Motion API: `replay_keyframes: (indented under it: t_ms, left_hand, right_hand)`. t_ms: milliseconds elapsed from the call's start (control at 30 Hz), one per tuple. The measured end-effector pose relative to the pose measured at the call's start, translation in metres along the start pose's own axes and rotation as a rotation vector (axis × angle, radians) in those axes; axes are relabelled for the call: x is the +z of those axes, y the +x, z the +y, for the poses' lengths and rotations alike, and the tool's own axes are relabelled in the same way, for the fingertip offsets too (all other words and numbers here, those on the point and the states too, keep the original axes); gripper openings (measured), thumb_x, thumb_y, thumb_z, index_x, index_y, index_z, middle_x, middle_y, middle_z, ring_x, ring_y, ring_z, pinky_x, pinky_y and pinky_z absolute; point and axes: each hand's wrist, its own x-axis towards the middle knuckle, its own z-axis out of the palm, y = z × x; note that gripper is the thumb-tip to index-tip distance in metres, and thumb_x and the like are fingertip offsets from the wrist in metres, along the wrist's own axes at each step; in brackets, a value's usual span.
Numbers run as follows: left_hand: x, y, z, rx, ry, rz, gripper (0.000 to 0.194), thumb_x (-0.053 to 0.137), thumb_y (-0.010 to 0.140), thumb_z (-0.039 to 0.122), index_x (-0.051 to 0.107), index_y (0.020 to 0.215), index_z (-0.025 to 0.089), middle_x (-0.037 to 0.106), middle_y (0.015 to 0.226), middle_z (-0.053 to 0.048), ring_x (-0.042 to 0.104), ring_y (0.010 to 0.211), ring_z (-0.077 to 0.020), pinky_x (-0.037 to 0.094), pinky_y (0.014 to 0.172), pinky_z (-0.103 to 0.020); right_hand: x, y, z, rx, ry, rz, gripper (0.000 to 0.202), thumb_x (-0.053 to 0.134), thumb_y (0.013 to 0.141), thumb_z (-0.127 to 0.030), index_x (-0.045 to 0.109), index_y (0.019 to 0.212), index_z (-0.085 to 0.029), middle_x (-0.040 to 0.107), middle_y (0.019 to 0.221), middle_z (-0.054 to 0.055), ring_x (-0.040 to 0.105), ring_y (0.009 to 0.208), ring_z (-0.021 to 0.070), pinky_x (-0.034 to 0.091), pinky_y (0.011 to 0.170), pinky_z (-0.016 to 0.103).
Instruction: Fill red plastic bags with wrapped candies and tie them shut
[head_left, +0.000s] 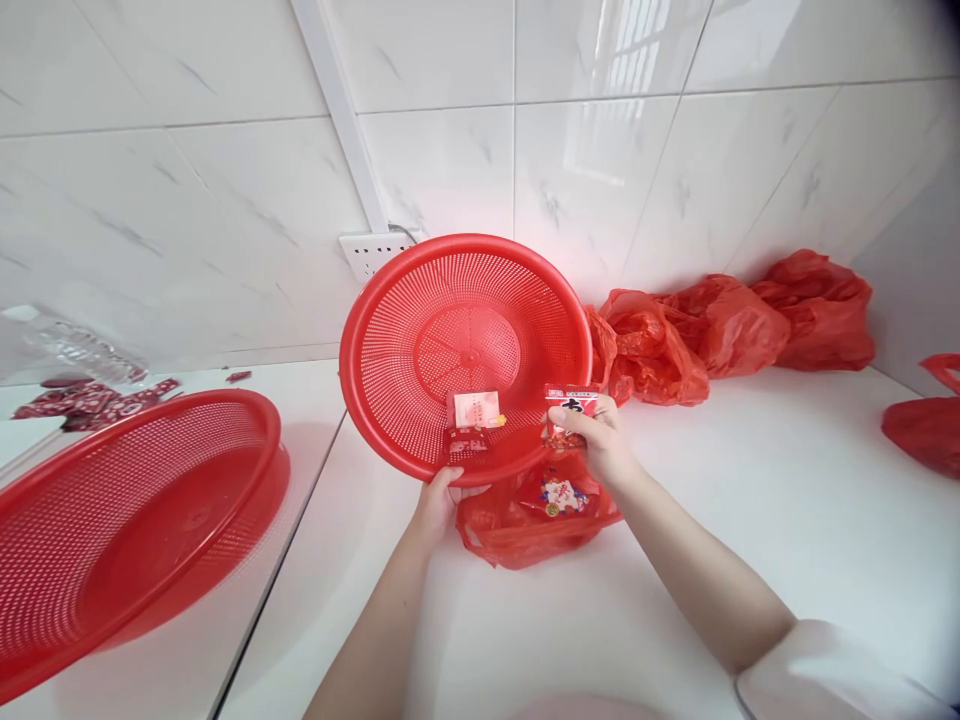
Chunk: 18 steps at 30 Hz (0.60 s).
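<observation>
We're pinching packet (576,401) in right hand (609,445), left hand (435,508) gripping basket rim (350,375); judging packet light, soft, slippery, edge-held best.

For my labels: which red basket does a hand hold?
The middle basket, with packets inside: the left hand holds its rim. The basket at picture left has no hand on it.

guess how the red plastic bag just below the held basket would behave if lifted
The red plastic bag would probably be floppy, since its thin film is visibly creased. It may also sag around the patterned packet showing in its mouth.
</observation>
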Motion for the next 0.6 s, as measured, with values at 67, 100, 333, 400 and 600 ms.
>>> replay_keyframes:
  t_ms: [67,100,333,400,600]
  left_hand:
    - [0.000,0.000,0.000,0.002,0.001,0.007,0.027,0.062,0.069,0.022,0.072,0.091,0.010,0.075,0.092,-0.010,0.071,0.084,-0.0265,0.058,0.078,-0.039]
    - [0.001,0.000,0.000,0.005,0.000,0.010,0.027,0.063,0.069,0.022,0.072,0.091,0.010,0.075,0.092,-0.010,0.071,0.083,-0.0263,0.058,0.078,-0.039]
    - [0.003,0.000,0.001,0.003,-0.003,0.020,0.030,0.063,0.068,0.023,0.071,0.093,0.009,0.075,0.094,-0.011,0.070,0.088,-0.0291,0.057,0.079,-0.041]
    - [0.003,0.000,0.001,0.002,-0.004,0.023,0.030,0.063,0.068,0.023,0.070,0.094,0.009,0.075,0.095,-0.011,0.070,0.089,-0.0293,0.058,0.079,-0.041]
    - [0.003,-0.001,0.001,0.009,-0.004,0.007,0.031,0.063,0.069,0.024,0.070,0.096,0.009,0.074,0.096,-0.012,0.070,0.089,-0.0295,0.058,0.081,-0.042]
  right_hand:
    - [0.000,0.000,0.001,0.004,0.009,-0.004,0.025,0.076,0.070,-0.034,0.060,0.060,-0.017,0.056,0.057,-0.002,0.049,0.051,0.0100,0.041,0.050,0.022]
    - [0.001,0.000,0.001,0.005,0.015,-0.009,0.025,0.076,0.069,-0.034,0.061,0.061,-0.017,0.057,0.058,-0.002,0.050,0.052,0.0102,0.042,0.051,0.022]
    - [0.004,0.002,0.001,-0.005,0.058,0.033,0.027,0.075,0.071,-0.040,0.063,0.067,-0.017,0.062,0.059,0.000,0.054,0.051,0.0102,0.045,0.048,0.021]
    - [0.004,0.005,0.002,-0.019,0.056,0.021,0.031,0.069,0.077,-0.045,0.062,0.068,-0.017,0.060,0.055,0.000,0.053,0.047,0.0104,0.041,0.042,0.020]
    - [0.002,0.017,0.009,0.126,0.111,0.119,0.044,0.058,0.082,-0.056,0.059,0.062,-0.016,0.053,0.047,-0.002,0.042,0.035,0.0087,0.032,0.031,0.020]
